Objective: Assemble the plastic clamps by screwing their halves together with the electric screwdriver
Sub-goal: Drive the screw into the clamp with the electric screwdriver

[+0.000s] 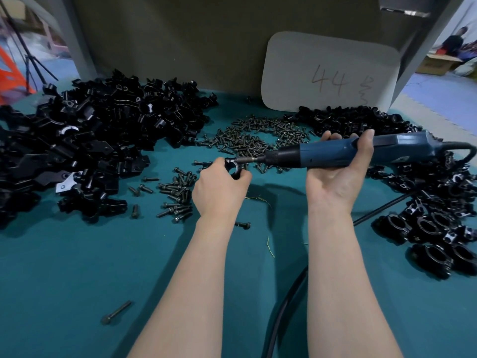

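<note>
Screwdriver bit against the clamp I'm holding at mid-table.
My left hand (219, 187) pinches a black clamp (233, 166) just over the teal table (77, 267). My right hand (340, 171) grasps the blue electric screwdriver (335, 153), held level, its bit at the clamp's upper right edge. Loose clamp halves (85, 140) are heaped far left, screws (253, 140) lie just beyond the hands, and assembled clamps (433, 228) are piled on the right. A card marked 44 (330, 73) leans at the far wall.

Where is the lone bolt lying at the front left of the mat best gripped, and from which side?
Pinch the bolt across its shank at mid-length, coming down from above. It lies flat and alone on the teal mat, head at the nearer end, so both sides of the shank are free.
</note>
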Demonstrator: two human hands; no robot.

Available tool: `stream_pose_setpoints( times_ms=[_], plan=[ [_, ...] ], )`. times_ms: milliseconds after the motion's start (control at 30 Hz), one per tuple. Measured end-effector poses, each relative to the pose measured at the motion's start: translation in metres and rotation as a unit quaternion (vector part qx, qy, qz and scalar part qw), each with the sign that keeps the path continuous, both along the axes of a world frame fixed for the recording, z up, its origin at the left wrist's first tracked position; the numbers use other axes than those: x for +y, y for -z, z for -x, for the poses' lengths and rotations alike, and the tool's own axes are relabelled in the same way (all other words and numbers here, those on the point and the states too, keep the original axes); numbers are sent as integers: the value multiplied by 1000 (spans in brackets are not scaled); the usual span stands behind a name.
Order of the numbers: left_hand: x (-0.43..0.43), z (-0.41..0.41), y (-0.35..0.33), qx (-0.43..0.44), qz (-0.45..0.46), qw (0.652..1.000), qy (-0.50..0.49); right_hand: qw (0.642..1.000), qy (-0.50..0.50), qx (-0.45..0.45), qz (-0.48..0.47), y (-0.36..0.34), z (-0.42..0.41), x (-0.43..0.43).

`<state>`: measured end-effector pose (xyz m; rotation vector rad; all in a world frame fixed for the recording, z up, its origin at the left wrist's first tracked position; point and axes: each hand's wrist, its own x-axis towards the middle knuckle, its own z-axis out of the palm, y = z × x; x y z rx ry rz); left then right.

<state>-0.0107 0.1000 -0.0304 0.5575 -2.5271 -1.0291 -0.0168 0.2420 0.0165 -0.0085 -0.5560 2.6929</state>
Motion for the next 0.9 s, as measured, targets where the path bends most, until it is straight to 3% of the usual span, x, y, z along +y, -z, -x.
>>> stream_pose_setpoints(
  times_ms=[233, 333, 467, 533, 600, 667, 733, 800, 900],
  plan=[
    [-7, 1, -11, -88, -19, 995, 40, 998, -4, 30, -46, -2, -1, 3],
    [-5, 1, -13, -78, 15, 996, 29, 999, 5, 18, -42, -4, -1, 2],
    [-7, -2, -3, -25, 37, 999, 8, 996, 60, -69, -4, -1, 3, 4],
    [-7, -3, 0, 44, -39, 998, 20, 991, 82, -108, 17, 2, 5, 7],
    [-6, -2, -4, 102, -175, 979, 32, 988, 88, -125, 27, 4, 5, 9],
    [-3, -1, -8, 112, -358, 926, 41, 988, 80, -124, 40, 3, 4, 9],
    [-2, -1, -10, 90, -528, 843, 46, 990, 70, -118, 42, 0, 4, 6],
    [-3, 0, -9, 80, -602, 793, 39, 992, 65, -109, 27, -2, 4, 2],
    [-4, 0, -9, 95, -625, 774, 38, 993, 58, -107, 4, -3, 3, -1]
  ],
)
